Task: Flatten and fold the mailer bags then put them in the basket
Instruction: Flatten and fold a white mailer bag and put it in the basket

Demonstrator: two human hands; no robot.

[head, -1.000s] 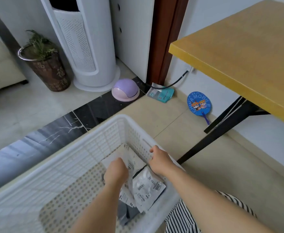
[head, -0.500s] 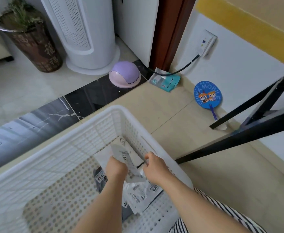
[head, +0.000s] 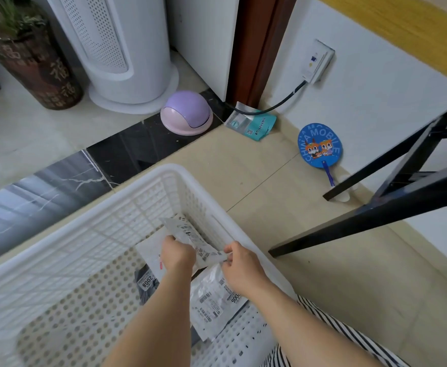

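left hand (head: 177, 254) gripping crumpled white mailer bag (head: 194, 238) at its 8 o'clock edge | right hand (head: 240, 267) pinching same bag's 4 o'clock corner | bag held inside white basket (head: 66, 226), above more mailer bags (head: 214, 300) on basket bottom | blue fan (head: 319, 145) on floor at 1 o'clock

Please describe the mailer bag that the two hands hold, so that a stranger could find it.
Look in the white basket, at its right corner. The left hand and right hand hold one crumpled white bag above the others; only this one is lifted.
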